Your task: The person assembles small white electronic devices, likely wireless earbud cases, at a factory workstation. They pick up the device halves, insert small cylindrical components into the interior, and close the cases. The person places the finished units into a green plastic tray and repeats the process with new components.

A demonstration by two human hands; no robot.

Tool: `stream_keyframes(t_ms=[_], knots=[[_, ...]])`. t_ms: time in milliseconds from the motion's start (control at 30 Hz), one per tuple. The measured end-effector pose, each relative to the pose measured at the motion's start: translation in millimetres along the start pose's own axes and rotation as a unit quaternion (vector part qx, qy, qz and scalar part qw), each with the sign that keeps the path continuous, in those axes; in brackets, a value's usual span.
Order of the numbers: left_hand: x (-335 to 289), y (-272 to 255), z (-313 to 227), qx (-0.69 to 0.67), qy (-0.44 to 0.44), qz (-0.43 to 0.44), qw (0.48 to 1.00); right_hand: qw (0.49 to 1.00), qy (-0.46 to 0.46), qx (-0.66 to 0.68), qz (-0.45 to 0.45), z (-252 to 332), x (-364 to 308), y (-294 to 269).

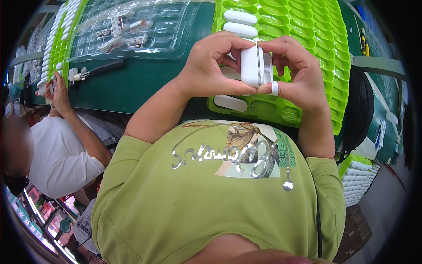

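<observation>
Between my two hands is a white earbud charging case, parted along a seam, with a pale grey inner side showing at its right. My left hand pinches its left part by the top and bottom edges with finger and thumb. From the other side, my right hand grips it the same way, and a white band wraps the right thumb. Beneath both hands lies a bright green tray with rows of oval hollows. Several white oval pieces rest in its left column, some partly hidden by my left hand.
A clear plastic tray with several small white parts stands on the green tabletop. Near it lies a black-handled tool. At the left a co-worker's hand holds small white parts. A black bag hangs at the right.
</observation>
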State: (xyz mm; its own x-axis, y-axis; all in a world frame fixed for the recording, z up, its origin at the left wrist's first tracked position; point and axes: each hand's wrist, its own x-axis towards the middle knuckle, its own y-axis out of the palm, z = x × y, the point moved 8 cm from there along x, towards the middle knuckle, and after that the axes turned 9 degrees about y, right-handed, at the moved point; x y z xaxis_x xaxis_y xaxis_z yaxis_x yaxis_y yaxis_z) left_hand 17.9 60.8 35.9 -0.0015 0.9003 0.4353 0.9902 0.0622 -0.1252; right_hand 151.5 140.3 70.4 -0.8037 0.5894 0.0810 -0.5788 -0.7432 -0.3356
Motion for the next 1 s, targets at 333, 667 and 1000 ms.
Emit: stream_keyframes(t_ms=[333, 667, 1000], knots=[[1, 4, 6, -0.01, -0.013, -0.001, 1.0, 0.999, -0.006, -0.04, -0.022, 2, -1, -2], [1, 2, -7, 0.036, 0.03, 0.03, 0.998, 0.994, -0.049, -0.099, -0.008, 17, -5, 1], [1, -1, -3, 0.004, 0.03, 0.013, 0.999, 0.999, -0.018, -0.039, 0.008, 6, -1, 3]])
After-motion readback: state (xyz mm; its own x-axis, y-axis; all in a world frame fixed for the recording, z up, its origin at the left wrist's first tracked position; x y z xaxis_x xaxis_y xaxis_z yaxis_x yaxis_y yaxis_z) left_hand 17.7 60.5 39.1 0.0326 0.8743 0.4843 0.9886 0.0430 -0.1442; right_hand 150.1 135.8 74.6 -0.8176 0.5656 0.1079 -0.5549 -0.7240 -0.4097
